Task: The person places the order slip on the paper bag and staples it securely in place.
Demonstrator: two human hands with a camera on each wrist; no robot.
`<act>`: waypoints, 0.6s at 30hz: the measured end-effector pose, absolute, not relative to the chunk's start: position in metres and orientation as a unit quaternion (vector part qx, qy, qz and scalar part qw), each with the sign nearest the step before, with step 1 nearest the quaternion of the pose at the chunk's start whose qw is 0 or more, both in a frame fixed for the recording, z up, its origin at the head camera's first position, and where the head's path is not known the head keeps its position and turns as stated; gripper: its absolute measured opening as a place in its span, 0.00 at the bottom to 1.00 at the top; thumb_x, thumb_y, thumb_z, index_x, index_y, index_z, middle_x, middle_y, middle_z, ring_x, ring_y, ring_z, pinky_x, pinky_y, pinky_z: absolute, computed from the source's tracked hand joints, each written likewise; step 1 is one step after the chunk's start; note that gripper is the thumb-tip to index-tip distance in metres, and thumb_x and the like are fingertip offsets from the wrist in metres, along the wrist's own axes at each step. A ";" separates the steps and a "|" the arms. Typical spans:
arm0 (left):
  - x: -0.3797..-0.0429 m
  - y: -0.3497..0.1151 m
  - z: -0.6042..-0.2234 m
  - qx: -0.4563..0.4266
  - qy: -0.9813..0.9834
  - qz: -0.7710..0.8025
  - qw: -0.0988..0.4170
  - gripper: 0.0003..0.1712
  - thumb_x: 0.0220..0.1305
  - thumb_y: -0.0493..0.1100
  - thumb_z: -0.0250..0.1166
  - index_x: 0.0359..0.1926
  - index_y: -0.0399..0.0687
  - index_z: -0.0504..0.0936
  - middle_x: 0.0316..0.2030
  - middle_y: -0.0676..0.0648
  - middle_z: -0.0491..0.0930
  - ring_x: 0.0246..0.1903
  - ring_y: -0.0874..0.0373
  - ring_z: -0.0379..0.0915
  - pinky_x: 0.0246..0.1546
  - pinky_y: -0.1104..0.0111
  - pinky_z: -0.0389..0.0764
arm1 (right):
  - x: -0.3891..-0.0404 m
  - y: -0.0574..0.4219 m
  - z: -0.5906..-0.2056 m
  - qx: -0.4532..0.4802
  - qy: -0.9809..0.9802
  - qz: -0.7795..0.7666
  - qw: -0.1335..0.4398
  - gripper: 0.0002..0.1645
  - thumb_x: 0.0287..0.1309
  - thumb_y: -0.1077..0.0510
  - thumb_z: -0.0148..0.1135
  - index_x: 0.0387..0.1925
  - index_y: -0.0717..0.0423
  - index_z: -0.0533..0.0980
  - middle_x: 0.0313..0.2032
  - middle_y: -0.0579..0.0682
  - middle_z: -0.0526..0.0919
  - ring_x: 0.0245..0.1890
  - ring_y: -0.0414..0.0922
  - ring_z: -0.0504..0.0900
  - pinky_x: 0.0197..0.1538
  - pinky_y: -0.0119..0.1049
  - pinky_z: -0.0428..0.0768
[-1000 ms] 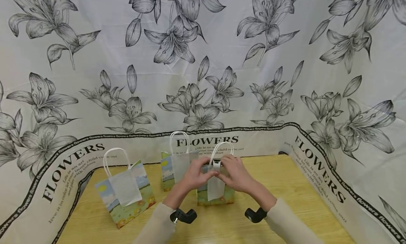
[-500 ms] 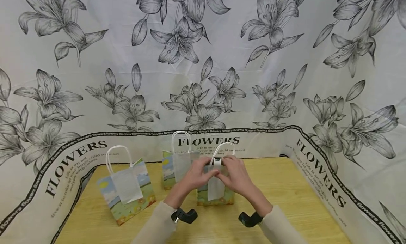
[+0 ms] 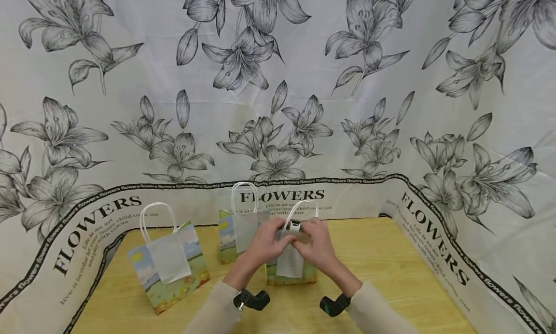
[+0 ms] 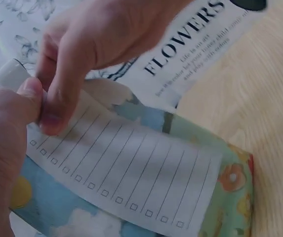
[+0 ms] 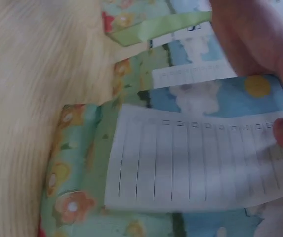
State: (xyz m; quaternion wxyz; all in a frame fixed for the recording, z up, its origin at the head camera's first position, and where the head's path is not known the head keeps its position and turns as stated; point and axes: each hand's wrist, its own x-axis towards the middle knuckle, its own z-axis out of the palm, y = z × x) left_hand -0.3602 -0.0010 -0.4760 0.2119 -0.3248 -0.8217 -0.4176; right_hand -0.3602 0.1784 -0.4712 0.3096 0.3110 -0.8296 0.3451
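Note:
A small paper bag (image 3: 310, 275) with white handles and a painted flower-and-sky print stands at the middle of the table. A white checklist sheet (image 4: 126, 168) with ruled lines and small boxes lies against its front. My left hand (image 3: 264, 245) and right hand (image 3: 318, 242) meet at the bag's top edge. Both pinch there, around a small white clip-like piece (image 3: 294, 226) with a dark part; its exact kind is hard to tell. The thumbs lie at the front, nearly touching; most of the other fingers are hidden.
Two matching bags, each with a white sheet on its front, stand to the left: one bag (image 3: 197, 276) near the left side, another bag (image 3: 227, 237) just behind my left hand. The wooden table (image 3: 382, 276) is bordered by flower-printed cloth (image 3: 278, 59) at the back and sides.
Both hands keep their grip at the bag's top. My right wrist has drawn slightly inward to the left. The head view shifts a little; the bags stay in place.

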 end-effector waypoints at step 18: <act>-0.367 -0.015 -0.468 -0.312 -0.817 -0.481 0.066 0.12 0.64 0.45 0.67 0.47 0.48 0.84 0.45 0.53 0.81 0.44 0.61 0.76 0.45 0.67 0.77 | -0.362 0.185 -0.460 0.322 -0.868 0.297 0.232 0.15 0.48 0.49 0.76 0.31 0.51 0.81 0.31 0.44 0.81 0.37 0.44 0.74 0.43 0.47 0.66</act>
